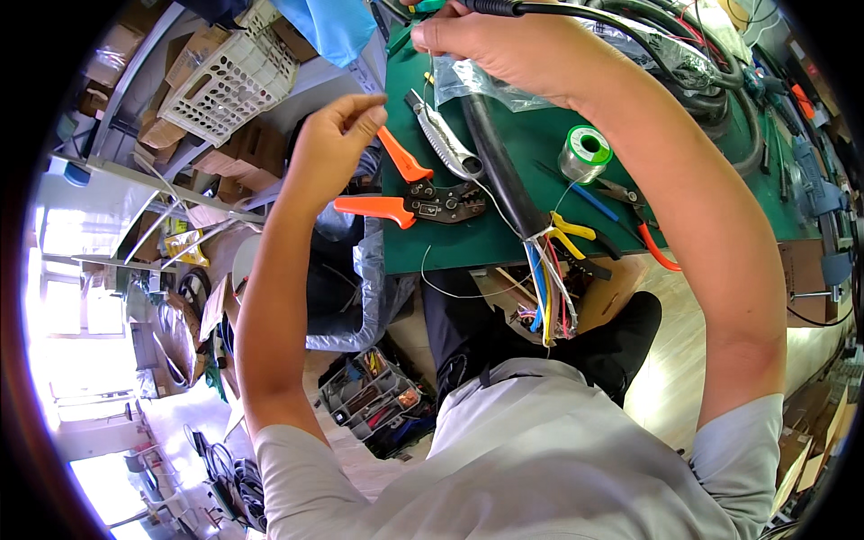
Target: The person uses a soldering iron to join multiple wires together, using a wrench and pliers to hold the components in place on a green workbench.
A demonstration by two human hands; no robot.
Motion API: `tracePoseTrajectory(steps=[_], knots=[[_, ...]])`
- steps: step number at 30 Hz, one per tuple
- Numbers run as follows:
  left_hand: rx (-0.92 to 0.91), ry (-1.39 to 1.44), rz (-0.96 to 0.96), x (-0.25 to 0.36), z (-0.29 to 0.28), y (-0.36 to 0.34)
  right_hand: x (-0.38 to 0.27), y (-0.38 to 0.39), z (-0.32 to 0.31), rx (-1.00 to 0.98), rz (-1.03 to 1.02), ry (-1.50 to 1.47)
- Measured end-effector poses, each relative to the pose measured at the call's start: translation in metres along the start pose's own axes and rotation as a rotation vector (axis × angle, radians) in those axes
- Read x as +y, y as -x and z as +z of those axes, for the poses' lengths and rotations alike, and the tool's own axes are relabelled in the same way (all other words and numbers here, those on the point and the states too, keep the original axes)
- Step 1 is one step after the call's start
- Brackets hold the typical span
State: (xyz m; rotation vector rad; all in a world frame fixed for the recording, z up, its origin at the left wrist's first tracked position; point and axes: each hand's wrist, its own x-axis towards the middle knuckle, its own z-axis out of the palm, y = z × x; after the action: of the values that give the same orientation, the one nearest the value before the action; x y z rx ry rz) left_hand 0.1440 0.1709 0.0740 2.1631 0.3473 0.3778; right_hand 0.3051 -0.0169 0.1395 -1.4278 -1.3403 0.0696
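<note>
My left hand [337, 144] is raised at the table's left edge, thumb and forefinger pinched; whatever they hold, if anything, is too small to make out. At the top of the view my right hand [513, 45] grips a black corded tool [481, 6] with a ribbed cord sleeve; its front end is out of view. Between the hands lie a crimping tool [441, 202] with orange handles and a grey utility knife [441, 135]. A thick black cable [499, 157] points toward me, its stripped coloured wires [544, 288] hanging over the table's edge.
A solder spool [585, 155] stands right of the cable, near yellow-handled pliers [576, 238] and red-handled cutters [657, 243]. Coiled black cables [711, 99] fill the far right of the green table [531, 117]. Below are a lined bin [369, 288] and a tool organiser [373, 396].
</note>
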Motion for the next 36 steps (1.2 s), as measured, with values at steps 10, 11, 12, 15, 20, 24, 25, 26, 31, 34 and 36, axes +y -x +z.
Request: tracePoseTrajectory(steps=[10,11,12,15,20,24,25,26,31,34,36], knots=[[0.028,0.274,0.084,0.055,0.021,0.013,-0.007,0.005,0.017,-0.025,0.022,0.055],[0.053,0.250,0.069,0.057,0.024,0.013,0.001,0.006,0.015,-0.025,-0.047,0.051],[0.086,0.221,0.045,0.056,0.026,0.015,-0.004,0.006,0.017,-0.044,0.073,-0.066],[0.220,0.202,0.083,0.049,0.034,0.032,-0.015,0.010,0.021,-0.053,0.260,-0.274],[0.539,0.489,-0.059,0.006,0.052,0.092,-0.023,0.052,0.011,0.046,0.183,-0.478],[0.693,0.609,-0.163,-0.016,0.082,0.131,-0.037,0.107,0.004,0.107,0.190,-0.249],[0.700,0.622,-0.191,-0.021,0.088,0.140,-0.027,0.119,0.010,0.133,0.123,-0.257],[0.704,0.637,-0.218,-0.026,0.095,0.145,-0.025,0.129,0.012,0.132,0.151,-0.187],[0.804,0.628,-0.130,-0.026,0.105,0.148,-0.007,0.153,0.027,0.050,0.069,0.178],[0.823,0.662,-0.080,-0.021,0.108,0.143,-0.007,0.161,0.031,0.045,0.140,0.212],[0.806,0.645,-0.054,-0.016,0.102,0.135,-0.005,0.164,0.032,0.055,0.162,0.190]])
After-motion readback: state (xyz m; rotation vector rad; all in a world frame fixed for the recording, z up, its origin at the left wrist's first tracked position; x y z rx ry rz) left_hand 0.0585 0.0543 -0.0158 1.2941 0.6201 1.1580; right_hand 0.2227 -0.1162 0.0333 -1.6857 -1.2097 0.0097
